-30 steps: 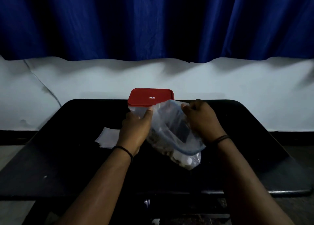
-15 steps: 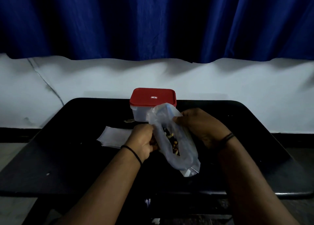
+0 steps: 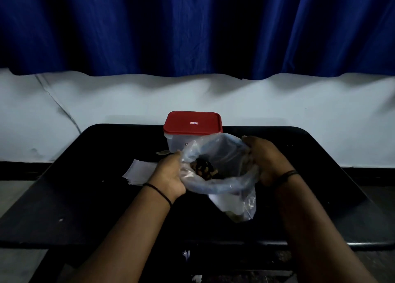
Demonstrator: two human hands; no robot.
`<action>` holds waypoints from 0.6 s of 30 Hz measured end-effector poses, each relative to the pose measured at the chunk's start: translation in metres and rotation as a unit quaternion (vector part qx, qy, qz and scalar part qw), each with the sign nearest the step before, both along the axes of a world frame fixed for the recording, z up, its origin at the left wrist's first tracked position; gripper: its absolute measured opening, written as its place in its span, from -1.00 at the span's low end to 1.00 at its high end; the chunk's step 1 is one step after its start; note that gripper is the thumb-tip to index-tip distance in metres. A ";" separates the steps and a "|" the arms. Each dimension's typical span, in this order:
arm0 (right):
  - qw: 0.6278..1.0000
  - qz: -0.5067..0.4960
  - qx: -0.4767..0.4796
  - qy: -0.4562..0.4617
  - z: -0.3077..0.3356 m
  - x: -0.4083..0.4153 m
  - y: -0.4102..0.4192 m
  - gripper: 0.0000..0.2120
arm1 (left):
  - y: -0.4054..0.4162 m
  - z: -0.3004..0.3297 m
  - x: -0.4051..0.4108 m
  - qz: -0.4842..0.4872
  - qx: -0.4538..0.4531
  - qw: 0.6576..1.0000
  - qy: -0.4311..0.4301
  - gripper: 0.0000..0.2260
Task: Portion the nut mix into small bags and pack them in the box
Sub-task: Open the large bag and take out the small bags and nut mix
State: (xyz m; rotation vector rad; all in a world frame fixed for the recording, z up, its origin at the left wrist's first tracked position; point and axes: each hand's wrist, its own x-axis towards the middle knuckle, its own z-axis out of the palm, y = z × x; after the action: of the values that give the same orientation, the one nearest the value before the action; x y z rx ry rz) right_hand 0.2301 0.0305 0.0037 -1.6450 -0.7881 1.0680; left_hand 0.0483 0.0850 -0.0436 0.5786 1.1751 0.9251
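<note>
Head view: both hands hold a clear plastic bag (image 3: 222, 154) by its mouth above the black table (image 3: 85, 208). The left hand (image 3: 168, 177) grips the left side of the rim, its fingers curled round the plastic with the thumb uppermost. The right hand (image 3: 267, 161) grips the right side of the rim, fingers folded over the plastic and partly hidden behind it. Between the two sets of fingers the mouth of the bag is pulled into a wide oval, with a bluish zip strip running round the rim. Down inside the opening, just right of the left fingers, lies the nut mix (image 3: 204, 168), a dark and tan clump; more of it shows dimly through the bag's lower corner, which sags below the right hand toward the table.

Just beyond the fingertips of both hands stands a clear plastic box (image 3: 175, 144) with a red lid (image 3: 192, 122) shut on it; the far edge of the bag overlaps its front wall. To the left of the left fingers, flat on the table, lies a stack of small white bags (image 3: 139, 171); their exact number cannot be told. A thin dark band circles each wrist. Behind the table are a white wall (image 3: 299, 103) and a blue curtain (image 3: 192, 26).
</note>
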 end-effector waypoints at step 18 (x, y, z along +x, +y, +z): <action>0.878 0.221 0.071 -0.419 -0.007 -0.010 0.001 -0.66 | 0.013 0.006 -0.020 -0.087 0.055 0.994 -0.021 -0.61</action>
State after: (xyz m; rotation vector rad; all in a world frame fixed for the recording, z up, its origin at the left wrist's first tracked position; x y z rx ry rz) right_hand 0.2203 0.0319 -0.0033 -1.8349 -1.8337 0.5126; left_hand 0.0282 0.0981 -0.0380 0.7353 1.0224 0.8534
